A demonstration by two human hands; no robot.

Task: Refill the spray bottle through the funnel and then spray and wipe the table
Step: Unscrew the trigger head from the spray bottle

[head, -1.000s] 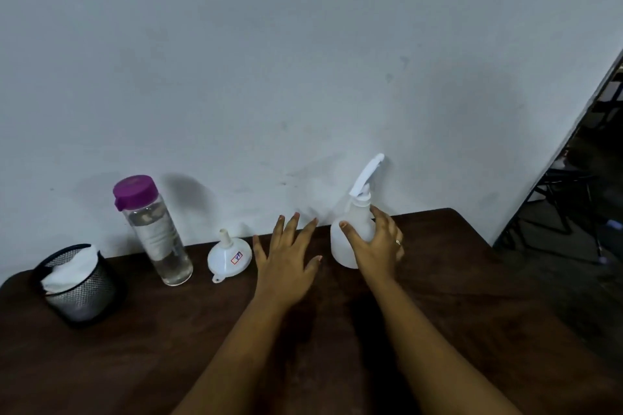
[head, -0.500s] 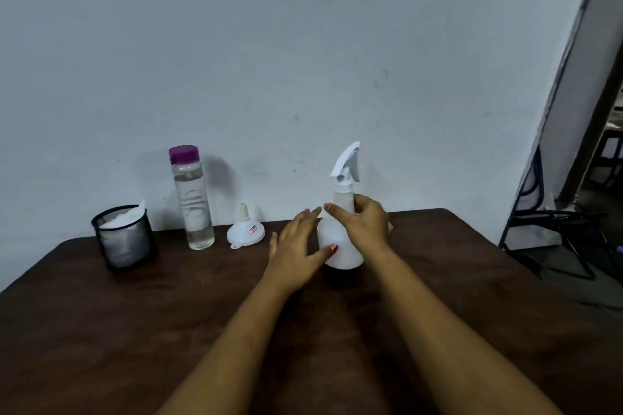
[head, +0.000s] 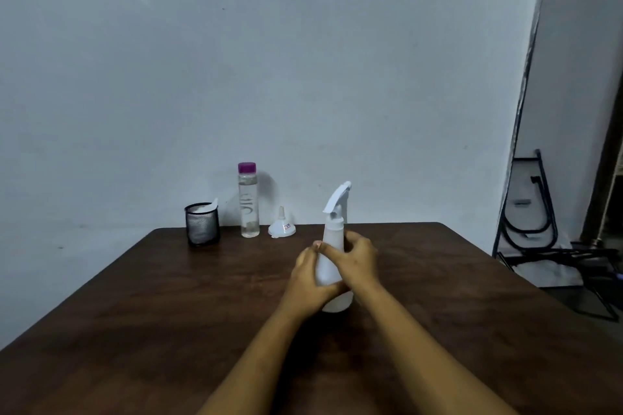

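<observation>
Both hands are wrapped around the white spray bottle [head: 332, 271]: the left hand [head: 305, 280] cups its lower left side, and the right hand [head: 359, 263] curls over its upper right. The bottle stands upright mid-table, trigger head still on. Twisting that head off one-sidedly could tip the light bottle, while the funnel [head: 282, 229] and water bottle [head: 248, 202] wait far left by the wall.

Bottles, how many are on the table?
2. The spray bottle stands mid-table, held by both hands. The purple-capped bottle stands at the back, between the mesh cup and the funnel.
</observation>
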